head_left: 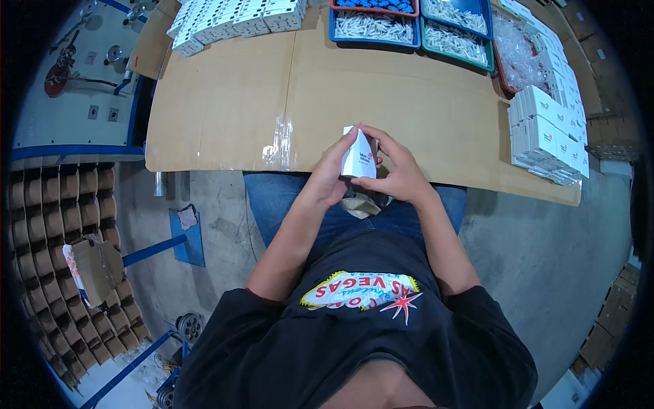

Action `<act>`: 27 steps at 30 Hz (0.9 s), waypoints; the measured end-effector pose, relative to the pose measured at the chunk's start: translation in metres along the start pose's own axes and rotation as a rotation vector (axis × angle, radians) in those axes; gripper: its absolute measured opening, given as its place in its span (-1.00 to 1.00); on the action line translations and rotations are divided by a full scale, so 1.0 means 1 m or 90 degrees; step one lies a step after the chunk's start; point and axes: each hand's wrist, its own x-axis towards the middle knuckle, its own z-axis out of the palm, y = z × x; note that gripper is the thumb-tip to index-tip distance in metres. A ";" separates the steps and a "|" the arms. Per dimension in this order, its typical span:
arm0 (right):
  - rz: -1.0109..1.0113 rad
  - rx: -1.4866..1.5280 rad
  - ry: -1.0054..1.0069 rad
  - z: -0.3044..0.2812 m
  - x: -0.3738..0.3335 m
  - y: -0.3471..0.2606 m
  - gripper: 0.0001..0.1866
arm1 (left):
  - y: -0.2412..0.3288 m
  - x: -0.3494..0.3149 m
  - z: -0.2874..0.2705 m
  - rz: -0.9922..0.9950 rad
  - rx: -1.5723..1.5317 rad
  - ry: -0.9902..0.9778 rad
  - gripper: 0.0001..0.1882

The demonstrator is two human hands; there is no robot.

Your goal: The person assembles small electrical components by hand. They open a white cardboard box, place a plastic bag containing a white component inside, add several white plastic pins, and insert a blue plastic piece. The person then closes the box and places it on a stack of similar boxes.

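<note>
A small white cardboard box (358, 158) with printing on its face is held between my two hands, just above the near edge of the cardboard-covered table (225, 116). Its sides bow and it looks partly flattened. My left hand (332, 169) grips the box along its left side, fingers mostly hidden behind it. My right hand (398, 165) holds the other side, with the thumb at the lower edge and the fingers at the top.
Stacked white boxes stand at the far left (235, 20) and on the right (547, 129). Trays at the back hold small white parts (376, 27) and blue parts (379, 5). A bin of clear plastic bags (516, 49) sits beside them. A partitioned cardboard rack (51, 238) is at left.
</note>
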 end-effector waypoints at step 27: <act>0.014 0.050 -0.016 -0.006 0.000 0.003 0.03 | -0.005 0.004 -0.001 0.016 0.034 -0.031 -0.35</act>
